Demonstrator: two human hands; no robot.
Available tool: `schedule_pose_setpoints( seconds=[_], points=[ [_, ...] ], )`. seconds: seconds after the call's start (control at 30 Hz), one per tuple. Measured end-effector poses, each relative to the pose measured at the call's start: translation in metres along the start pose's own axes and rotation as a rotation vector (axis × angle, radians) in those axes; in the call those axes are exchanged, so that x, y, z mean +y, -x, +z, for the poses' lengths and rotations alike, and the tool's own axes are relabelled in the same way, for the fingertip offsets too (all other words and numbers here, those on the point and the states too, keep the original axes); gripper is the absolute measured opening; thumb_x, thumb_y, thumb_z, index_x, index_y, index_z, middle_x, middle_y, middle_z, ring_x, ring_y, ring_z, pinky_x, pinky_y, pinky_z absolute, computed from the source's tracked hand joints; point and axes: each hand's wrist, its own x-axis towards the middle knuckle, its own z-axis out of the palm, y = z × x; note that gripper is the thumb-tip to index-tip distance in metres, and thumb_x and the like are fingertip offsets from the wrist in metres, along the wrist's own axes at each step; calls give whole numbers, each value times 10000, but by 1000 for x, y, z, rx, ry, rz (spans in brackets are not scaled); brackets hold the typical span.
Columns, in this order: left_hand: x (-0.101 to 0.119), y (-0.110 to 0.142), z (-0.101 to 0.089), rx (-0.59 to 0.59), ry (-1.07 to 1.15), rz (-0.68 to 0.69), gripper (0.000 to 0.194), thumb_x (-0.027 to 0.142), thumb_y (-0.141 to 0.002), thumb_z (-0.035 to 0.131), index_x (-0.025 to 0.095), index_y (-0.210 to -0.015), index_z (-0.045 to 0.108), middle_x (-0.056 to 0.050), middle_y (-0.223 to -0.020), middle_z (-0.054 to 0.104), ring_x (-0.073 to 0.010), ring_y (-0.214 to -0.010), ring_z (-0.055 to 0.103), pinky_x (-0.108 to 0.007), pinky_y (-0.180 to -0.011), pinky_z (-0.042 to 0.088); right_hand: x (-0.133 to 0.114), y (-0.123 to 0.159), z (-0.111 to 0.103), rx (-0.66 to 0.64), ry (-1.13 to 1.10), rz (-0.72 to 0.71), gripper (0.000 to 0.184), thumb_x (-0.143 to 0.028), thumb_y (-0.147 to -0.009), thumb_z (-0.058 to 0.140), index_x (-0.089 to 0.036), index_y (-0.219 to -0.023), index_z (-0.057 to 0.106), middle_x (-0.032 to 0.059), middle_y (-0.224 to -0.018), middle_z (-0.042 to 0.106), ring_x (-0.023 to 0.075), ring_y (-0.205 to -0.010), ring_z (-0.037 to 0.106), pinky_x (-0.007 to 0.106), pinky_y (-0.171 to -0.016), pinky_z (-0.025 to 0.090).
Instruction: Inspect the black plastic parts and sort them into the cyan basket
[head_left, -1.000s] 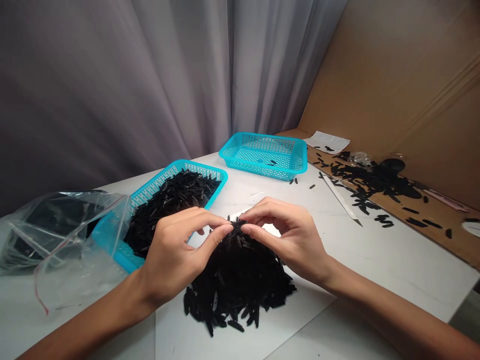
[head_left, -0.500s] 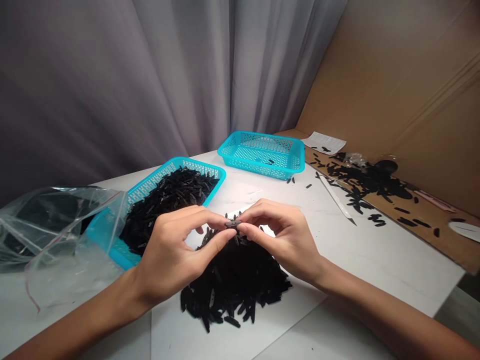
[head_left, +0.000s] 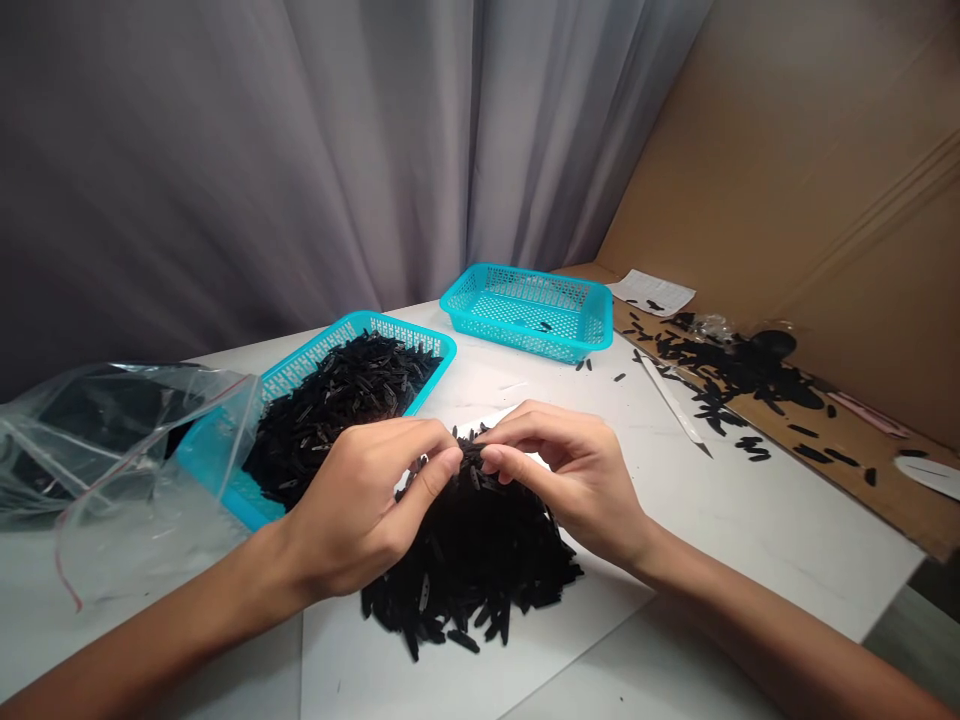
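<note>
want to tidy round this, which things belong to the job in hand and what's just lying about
Seemingly in the job: left hand; right hand; black pile; white sheet under it; heaped basket, probably.

Seemingly lying about: far basket; white tool; paper; scattered pieces; clear bag, perhaps.

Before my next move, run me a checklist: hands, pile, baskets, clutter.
1. Left hand and right hand at the black pile: ok.
2. Grip secure: cannot tell; black merges with black.
3. Pile inside the visible edges of the white sheet: ok.
4. Clear bag off the filled basket: cannot tell; overlapping in view.
5. Far basket upright: ok.
6. Table free of loose pieces: not ok; some beside the far basket.
</note>
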Motion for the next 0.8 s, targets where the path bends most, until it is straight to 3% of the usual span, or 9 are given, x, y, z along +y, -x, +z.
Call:
schedule_pose_setpoints(
  seconds=[0.07, 0.17, 0.27, 0.33, 0.4, 0.47, 0.57, 0.8],
  points=[
    [-5, -3, -6, -7, -67, -69, 284, 249, -1016, 447, 202, -787, 608, 27, -704, 644, -125, -624, 589, -264, -620, 429, 0, 0, 0, 14, -12, 40, 56, -201, -856, 755, -205, -811, 788, 29, -759, 737, 147, -651, 672, 270, -585, 553],
    [-23, -9, -23, 49, -373, -322, 278, 367, -1002, 487, 230, -803, 624, 15, -723, 678, -178, -626, 593, -314, -590, 380, 0, -2, -2, 43, -64, 189, 95, -256, -856, 769, -188, -790, 772, 28, -733, 735, 137, -652, 663, 258, -611, 548],
    [-39, -13, -35, 162, -591, -439, 237, 457, -971, 546, 246, -1029, 637, -27, -962, 730, -228, -706, 634, -345, -597, 384, 4, -6, -4, 47, -192, 349, 158, -307, -847, 786, -169, -774, 761, 32, -741, 737, 116, -662, 653, 221, -615, 539],
    [-39, -12, -33, 195, -517, -346, 276, 464, -958, 580, 240, -1111, 630, -43, -1054, 722, -240, -820, 667, -352, -661, 451, 7, -7, -4, 41, -294, 428, 176, -325, -835, 801, -162, -782, 758, 42, -777, 752, 114, -696, 672, 206, -631, 544],
    [-29, -8, -22, 165, -351, -166, 261, 444, -941, 628, 233, -1093, 647, -33, -1034, 728, -223, -893, 682, -335, -735, 504, 9, -6, -2, 33, -403, 490, 176, -321, -818, 821, -159, -802, 752, 48, -795, 764, 118, -725, 696, 197, -647, 553],
    [-16, -3, -9, 146, -253, 7, 242, 401, -909, 699, 202, -1042, 662, -26, -966, 745, -196, -841, 697, -309, -711, 521, 9, -3, 1, 30, -500, 534, 175, -299, -799, 842, -161, -831, 740, 45, -805, 773, 119, -735, 716, 199, -681, 568],
    [-3, 1, 6, 224, -245, 205, 79, 235, -906, 717, 167, -920, 679, -14, -820, 752, -168, -722, 698, -296, -676, 532, 7, 1, 4, 25, -595, 567, 195, -263, -780, 863, -169, -876, 722, 23, -808, 776, 109, -718, 731, 202, -723, 583],
    [-5, 0, 8, 320, -219, 267, 102, 113, -851, 756, 154, -935, 715, -23, -823, 775, -158, -700, 697, -293, -660, 546, -1, 1, 4, 30, -645, 548, 195, -228, -795, 853, -186, -914, 705, 23, -866, 795, 107, -778, 747, 198, -782, 584]
  ],
)
